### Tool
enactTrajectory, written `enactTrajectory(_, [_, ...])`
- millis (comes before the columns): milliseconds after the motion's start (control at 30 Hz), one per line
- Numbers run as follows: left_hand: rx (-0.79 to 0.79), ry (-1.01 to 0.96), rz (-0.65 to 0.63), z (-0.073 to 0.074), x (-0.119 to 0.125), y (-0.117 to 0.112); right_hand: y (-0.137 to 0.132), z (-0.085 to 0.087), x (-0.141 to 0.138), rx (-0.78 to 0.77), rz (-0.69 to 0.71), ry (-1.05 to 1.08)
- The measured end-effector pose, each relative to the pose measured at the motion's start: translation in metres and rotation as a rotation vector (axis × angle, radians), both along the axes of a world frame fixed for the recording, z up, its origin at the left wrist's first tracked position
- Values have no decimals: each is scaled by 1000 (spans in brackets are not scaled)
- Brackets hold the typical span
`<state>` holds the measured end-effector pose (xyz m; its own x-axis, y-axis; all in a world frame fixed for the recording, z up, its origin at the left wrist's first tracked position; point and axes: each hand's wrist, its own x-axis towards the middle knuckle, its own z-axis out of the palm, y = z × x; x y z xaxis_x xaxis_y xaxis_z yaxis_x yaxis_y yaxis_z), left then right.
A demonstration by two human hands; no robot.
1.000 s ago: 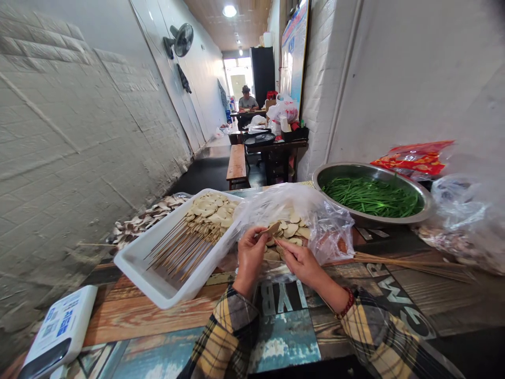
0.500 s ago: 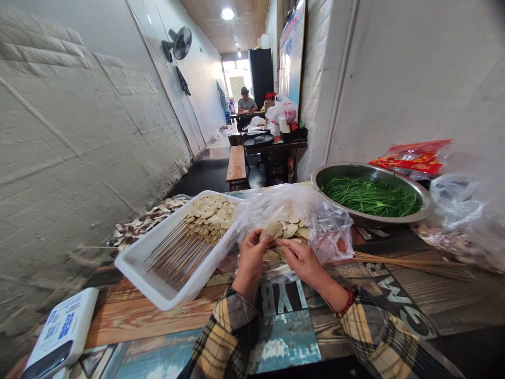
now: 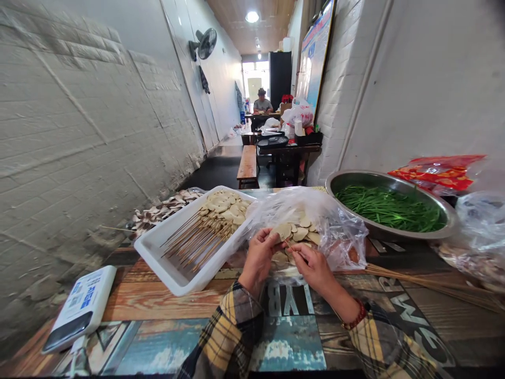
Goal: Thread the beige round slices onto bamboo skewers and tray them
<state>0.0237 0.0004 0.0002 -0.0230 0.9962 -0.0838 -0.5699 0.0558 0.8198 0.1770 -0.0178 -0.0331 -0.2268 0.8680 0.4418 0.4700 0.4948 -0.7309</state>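
Note:
My left hand (image 3: 259, 259) pinches a pale, flat oval slice (image 3: 282, 230) by its edge. Between the fingers of my right hand (image 3: 313, 267) is a thin wooden skewer (image 3: 289, 243), its tip at the slice; whether it has gone in I cannot tell. Below both hands, more pale slices (image 3: 302, 234) lie in an opened clear plastic bag (image 3: 347, 231). Left of the bag, a white tray (image 3: 173, 287) holds rows of skewers (image 3: 201, 239) with slices threaded on their far ends.
A steel bowl (image 3: 450, 231) of green chives stands at right, with loose skewers (image 3: 410, 279) in front. Mushroom-like pieces (image 3: 168, 210) lie behind the tray. A white power bank (image 3: 81, 305) sits at left. Farther off are a bench (image 3: 248, 162) and a seated person (image 3: 262, 102).
The camera view has turned a little left, so things sit farther right. The skewer, held by my right hand, stays close to the slice in my left hand.

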Motion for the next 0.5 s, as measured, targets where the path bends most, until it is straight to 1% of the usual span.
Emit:
enactTrajectory(167, [-15,-2,15,-3,0,1,1,-3,1,96,-2,-38])
enactTrajectory(300, [-20,-6,8,-4,0,0,1,-4,2,116,-3,-51])
enactTrajectory(500, [-20,-1,-1,-4,1,-1,1,0,2,131,-3,-78])
